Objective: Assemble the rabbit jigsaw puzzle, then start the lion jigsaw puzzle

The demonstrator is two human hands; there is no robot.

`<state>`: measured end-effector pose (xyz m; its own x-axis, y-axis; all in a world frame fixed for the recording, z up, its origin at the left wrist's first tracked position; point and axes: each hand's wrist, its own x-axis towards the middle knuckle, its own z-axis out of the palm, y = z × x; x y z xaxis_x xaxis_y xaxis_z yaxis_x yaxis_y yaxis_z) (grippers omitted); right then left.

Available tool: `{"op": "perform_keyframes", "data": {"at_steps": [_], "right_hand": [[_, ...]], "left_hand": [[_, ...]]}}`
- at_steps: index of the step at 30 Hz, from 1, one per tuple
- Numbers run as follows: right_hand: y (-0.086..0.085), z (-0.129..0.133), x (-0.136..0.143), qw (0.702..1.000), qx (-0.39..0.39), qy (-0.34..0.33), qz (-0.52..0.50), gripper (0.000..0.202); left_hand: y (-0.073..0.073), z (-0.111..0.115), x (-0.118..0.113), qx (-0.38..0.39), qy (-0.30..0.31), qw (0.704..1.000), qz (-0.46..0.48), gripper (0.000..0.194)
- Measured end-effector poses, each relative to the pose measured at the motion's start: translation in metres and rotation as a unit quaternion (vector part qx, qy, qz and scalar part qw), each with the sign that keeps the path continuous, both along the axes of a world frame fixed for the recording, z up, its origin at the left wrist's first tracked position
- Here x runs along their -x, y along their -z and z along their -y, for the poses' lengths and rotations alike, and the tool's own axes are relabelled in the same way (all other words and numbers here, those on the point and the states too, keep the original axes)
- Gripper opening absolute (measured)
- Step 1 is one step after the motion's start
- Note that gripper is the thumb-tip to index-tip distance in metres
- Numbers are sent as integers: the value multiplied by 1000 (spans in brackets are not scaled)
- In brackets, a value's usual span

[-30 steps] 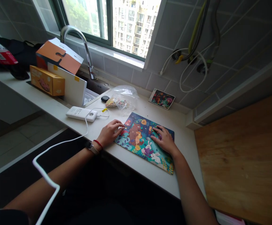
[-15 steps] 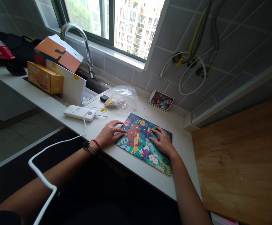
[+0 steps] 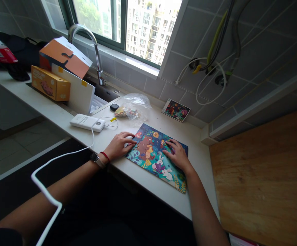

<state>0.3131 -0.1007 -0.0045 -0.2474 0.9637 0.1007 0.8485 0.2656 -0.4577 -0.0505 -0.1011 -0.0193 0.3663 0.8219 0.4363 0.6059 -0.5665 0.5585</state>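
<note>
two hands (image 3: pixel 119 146) (image 3: pixel 178 156) touch a thin, rectangular jigsaw puzzle (image 3: pixel 155 158).

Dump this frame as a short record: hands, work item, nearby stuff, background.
left hand: at the puzzle's left edge, grip unclear
right hand: spread over the puzzle's right part
puzzle: illustrated, animals and plants, flat on the white counter
picture card: beyond puzzle, near tiled wall
clear plastic bag: colourful contents, beyond left hand
white device: cable attached, left of bag
background: faucet, yellow box, window
</note>
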Motion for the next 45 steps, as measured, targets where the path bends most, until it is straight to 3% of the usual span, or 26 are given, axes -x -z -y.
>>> {"op": "perform_keyframes", "data": {"at_steps": [45], "right_hand": [[2, -1, 0, 1000, -9, 5, -3, 56]], "left_hand": [[-5, 2, -2, -6, 0, 999, -31, 22]]}}
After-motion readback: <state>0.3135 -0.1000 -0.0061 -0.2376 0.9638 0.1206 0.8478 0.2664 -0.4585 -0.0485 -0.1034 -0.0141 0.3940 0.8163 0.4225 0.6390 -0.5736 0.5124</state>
